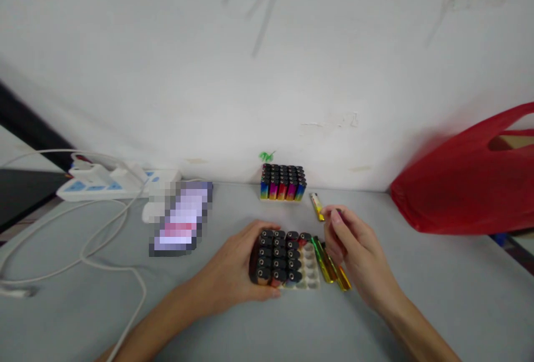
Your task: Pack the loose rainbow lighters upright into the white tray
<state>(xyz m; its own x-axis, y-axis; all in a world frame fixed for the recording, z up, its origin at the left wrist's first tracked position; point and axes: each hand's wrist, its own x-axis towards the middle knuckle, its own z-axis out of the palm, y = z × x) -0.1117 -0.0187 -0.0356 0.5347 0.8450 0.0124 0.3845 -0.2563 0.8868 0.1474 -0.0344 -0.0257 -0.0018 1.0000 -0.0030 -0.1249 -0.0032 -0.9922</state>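
Observation:
A white tray (311, 283) holds several black-topped lighters (278, 256) standing upright in rows, and hollow slots show on its right side. My left hand (233, 267) is wrapped round the left side of that tray and its lighters. Just right of the tray, my right hand (354, 245) is closed, its fingers round a dark-ended item, mostly hidden, that looks like a lighter. Shiny green and gold lighters (325, 264) lie between the tray and my right hand. Beyond my right fingertips lies a single yellow and white lighter (316, 206).
A full block of rainbow-coloured lighters (282, 184) stands near the wall. At the left are a phone (183, 220), a white power strip (95, 188) and loose white cables (125, 268). A red bag (454, 184) sits at the right.

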